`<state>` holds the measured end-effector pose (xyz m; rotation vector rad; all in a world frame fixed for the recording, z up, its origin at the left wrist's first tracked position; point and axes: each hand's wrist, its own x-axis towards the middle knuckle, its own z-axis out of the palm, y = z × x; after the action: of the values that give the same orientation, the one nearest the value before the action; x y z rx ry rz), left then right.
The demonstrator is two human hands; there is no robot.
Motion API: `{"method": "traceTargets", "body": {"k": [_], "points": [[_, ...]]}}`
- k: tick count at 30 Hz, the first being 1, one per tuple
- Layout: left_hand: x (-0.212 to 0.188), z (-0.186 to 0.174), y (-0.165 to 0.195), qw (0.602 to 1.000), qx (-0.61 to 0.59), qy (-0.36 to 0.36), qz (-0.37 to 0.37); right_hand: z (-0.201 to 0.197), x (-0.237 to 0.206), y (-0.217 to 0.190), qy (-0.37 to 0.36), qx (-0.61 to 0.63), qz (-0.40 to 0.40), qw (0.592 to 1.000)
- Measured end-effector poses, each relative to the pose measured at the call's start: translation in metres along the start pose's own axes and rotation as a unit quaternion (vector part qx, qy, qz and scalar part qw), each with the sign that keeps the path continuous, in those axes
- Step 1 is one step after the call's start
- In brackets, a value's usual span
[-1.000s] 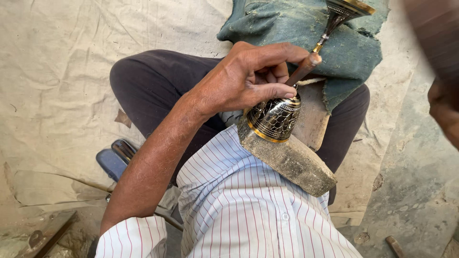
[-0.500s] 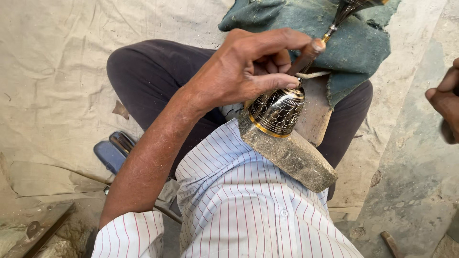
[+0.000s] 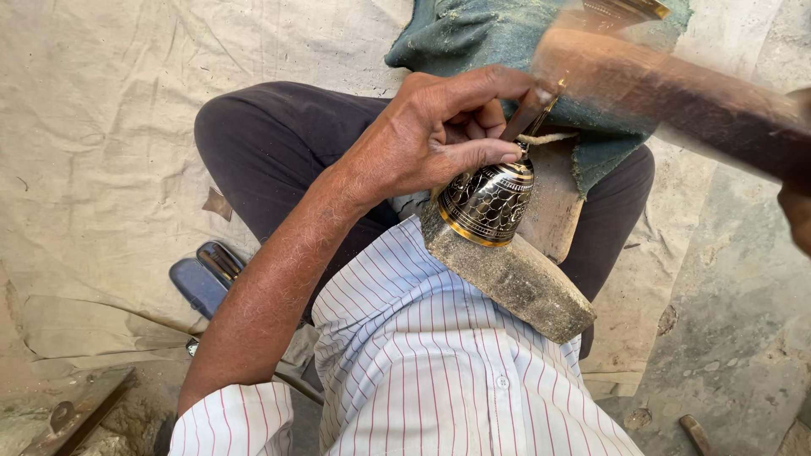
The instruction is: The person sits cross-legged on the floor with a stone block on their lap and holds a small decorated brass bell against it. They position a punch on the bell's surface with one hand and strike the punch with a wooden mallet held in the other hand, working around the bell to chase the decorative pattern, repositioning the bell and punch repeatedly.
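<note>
Brass engraved bell (image 3: 488,203) on stone block (image 3: 515,279) | left hand (image 3: 439,135) grips chisel (image 3: 528,110) | right hand (image 3: 798,215) at frame edge, probably clenching blurred hammer (image 3: 667,93)

From my feed: wrinkled beige cloth (image 3: 101,127) covers the ground, dusty concrete floor (image 3: 735,321) on the right, plain daylight.

Black bell (image 3: 488,201) w/ gold scale pattern & rim, white shirt (image 3: 439,363) w/ thin red stripes, teal cloth (image 3: 481,34).

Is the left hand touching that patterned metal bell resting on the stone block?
Touching. The head view shows the left hand with its thumb pressed on the top of the bell, which rests against the stone block.
</note>
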<state>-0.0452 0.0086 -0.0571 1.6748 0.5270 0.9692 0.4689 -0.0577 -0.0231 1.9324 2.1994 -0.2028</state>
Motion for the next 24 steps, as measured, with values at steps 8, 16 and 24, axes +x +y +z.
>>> {"method": "traceTargets", "body": {"k": [8,16,24], "points": [[0.008,0.008,0.023,0.999,0.014,-0.004,-0.036,0.009,-0.024,0.019,-0.041,0.108,0.04,0.992],[0.01,0.024,0.03,0.991,0.086,0.048,-0.09,-0.004,-0.042,-0.007,-0.056,0.049,-0.036,0.997],[0.009,0.029,0.033,0.991,0.104,0.042,-0.073,0.022,-0.049,0.017,-0.042,0.041,-0.024,0.998]]}}
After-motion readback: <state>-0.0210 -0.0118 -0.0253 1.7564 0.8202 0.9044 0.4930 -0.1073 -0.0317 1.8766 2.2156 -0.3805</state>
